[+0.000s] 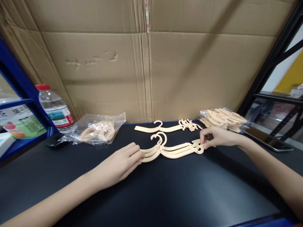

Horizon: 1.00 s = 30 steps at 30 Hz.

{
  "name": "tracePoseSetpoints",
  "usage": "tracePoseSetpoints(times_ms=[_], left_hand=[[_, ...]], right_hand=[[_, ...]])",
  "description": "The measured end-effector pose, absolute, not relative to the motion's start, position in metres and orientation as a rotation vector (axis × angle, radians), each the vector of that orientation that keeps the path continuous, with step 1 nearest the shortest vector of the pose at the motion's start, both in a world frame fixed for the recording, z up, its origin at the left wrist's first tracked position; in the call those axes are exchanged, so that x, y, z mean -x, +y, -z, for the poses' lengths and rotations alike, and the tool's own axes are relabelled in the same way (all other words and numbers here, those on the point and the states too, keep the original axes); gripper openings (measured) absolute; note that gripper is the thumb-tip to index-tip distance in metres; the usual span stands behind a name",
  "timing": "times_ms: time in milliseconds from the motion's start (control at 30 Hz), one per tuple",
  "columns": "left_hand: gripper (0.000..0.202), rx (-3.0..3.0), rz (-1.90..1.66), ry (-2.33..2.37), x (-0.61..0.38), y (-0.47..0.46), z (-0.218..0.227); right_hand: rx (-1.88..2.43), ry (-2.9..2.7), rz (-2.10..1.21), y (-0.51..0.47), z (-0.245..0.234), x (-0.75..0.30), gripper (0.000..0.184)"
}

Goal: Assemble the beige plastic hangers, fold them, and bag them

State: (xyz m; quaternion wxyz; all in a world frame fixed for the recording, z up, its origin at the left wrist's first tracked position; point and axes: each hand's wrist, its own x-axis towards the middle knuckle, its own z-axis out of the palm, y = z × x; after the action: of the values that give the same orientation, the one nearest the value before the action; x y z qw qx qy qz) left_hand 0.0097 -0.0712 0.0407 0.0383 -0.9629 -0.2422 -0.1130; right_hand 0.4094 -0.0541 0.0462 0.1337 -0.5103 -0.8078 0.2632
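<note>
A few cream plastic clothes hangers (177,153) lie stacked on the black table in front of me, their hooks turned away from me. My left hand (124,160) is closed over the left ends of this stack. At the opposite end, my right hand (217,136) pinches a small flat cream piece (200,149) with a rounded notch; whether it is joined to the hangers I cannot tell. Behind the stack lies a single hanger (148,129), and a cluster of small cream hook-shaped pieces (189,124) touches its right end.
A clear bag (101,130) with cream parts lies at the left, near a red-capped water bottle (56,108) and a dark mouse-like object (55,141). Several bagged hangers (223,119) lie at the back right, beside a phone-like slab (267,140). Cardboard (189,72) walls the back.
</note>
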Motion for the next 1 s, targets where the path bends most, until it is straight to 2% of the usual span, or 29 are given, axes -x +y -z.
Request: tracePoseSetpoints(times_ms=[267, 533, 700, 1000], left_hand=[[0.026, 2.899, 0.338, -0.757, -0.011, -0.067, -0.035], [0.026, 2.837, 0.446, -0.867, -0.004, -0.056, -0.024], [0.025, 2.833, 0.483, -0.865, -0.003, -0.053, -0.02], [0.018, 2.84, 0.751, -0.901, -0.002, -0.052, -0.016]], right_hand=[[1.518, -2.282, -0.843, -0.053, -0.042, -0.404, 0.023], [1.565, -2.276, -0.719, -0.05, -0.039, -0.402, 0.028], [1.558, -2.282, -0.632, -0.048, -0.036, -0.403, 0.026], [1.425, -2.306, -0.585, -0.054, -0.042, -0.399, 0.029]])
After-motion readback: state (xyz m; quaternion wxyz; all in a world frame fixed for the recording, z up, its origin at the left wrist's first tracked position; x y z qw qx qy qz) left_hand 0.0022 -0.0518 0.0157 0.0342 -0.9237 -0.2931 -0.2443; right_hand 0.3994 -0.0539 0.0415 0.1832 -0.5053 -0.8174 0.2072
